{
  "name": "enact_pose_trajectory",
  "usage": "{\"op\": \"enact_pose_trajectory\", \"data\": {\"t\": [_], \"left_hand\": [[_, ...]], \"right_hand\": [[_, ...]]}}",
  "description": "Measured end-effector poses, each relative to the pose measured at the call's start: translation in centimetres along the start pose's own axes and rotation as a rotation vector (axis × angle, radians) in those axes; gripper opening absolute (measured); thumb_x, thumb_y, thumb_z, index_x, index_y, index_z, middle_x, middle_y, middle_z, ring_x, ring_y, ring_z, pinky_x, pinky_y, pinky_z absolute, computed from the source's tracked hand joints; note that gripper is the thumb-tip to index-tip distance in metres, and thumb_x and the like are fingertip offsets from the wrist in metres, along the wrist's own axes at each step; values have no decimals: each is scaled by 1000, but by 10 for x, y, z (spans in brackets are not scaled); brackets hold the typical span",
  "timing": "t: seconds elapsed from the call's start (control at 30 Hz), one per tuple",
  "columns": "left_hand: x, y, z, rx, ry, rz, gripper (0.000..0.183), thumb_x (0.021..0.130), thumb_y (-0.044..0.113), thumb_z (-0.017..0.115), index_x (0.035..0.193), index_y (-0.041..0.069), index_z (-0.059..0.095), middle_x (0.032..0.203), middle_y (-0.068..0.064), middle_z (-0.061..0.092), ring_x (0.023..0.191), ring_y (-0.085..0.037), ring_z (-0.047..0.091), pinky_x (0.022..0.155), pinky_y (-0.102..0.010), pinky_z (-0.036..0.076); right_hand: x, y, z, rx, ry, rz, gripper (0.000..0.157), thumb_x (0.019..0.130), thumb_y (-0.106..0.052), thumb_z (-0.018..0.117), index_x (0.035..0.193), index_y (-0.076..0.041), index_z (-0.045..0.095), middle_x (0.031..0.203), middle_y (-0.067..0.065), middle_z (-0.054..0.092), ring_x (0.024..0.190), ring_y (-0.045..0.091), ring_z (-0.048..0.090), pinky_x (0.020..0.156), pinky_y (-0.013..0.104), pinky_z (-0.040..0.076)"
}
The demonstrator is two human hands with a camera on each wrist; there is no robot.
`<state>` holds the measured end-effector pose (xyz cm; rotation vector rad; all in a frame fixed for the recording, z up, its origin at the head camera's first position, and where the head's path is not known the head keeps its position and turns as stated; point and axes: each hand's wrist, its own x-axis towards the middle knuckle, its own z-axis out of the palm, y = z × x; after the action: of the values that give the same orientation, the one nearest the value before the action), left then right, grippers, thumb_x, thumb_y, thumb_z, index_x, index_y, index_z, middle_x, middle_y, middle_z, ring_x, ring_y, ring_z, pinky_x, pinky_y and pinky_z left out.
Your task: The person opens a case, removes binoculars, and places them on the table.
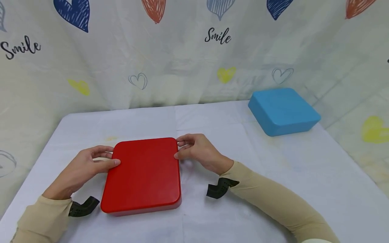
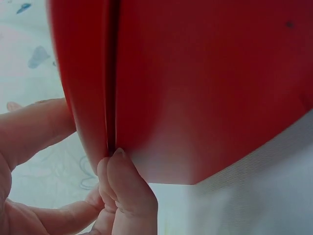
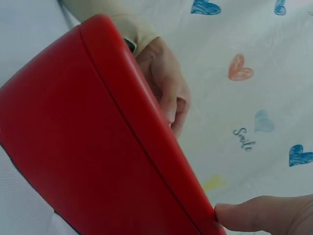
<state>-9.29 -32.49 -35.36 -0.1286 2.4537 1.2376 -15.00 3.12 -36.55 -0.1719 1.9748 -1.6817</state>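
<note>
1. Thumb on top, fingertips at the seam, the left hand pinches the red box, probably for purchase on its lid.
2. Red box rests on white cloth between both hands, inside hidden.
3. Right hand pinches the opposite edge, perhaps for balance; some fingertips are hidden.
4. Blue box sits well apart, likely out of the way.

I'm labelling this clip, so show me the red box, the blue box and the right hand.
Red box (image 1: 142, 175): head view, middle of its top.
Blue box (image 1: 285, 107): head view, middle of its top.
Right hand (image 1: 203, 151): head view, back of the hand.
</note>
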Motion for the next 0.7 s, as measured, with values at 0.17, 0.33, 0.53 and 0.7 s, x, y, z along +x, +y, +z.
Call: {"op": "enact_pose_trajectory", "data": {"t": [0.17,0.33,0.53,0.7], "left_hand": [[0,0,2,-16,-4,2,75,96,48,70,152,6,42,143,-18,56,109,-19,67,89,-30,57],[0,1,4,-8,-3,-4,77,95,48,70,152,6,41,147,-19,54,111,-20,67,90,-32,58],[0,1,3,9,-11,-31,78,95,47,71,153,5,39,146,-21,53,106,-19,69,87,-32,57],[-2,2,2,18,-12,-36,80,96,46,70,154,3,36,147,-25,52,100,-17,71,89,-37,59]], "right_hand": [[-1,-1,1,22,63,19,47,82,-18,83,126,-12,69,116,4,70,101,18,68,93,32,57],[-1,-1,1,42,84,30,44,81,-16,84,123,-12,72,106,2,70,98,16,65,93,31,57],[-2,-2,0,19,97,24,43,81,-13,83,122,-12,73,115,5,73,107,18,67,94,29,57],[-4,-5,0,22,112,12,43,80,-12,82,122,-11,74,120,6,75,110,17,71,99,33,58]]}}
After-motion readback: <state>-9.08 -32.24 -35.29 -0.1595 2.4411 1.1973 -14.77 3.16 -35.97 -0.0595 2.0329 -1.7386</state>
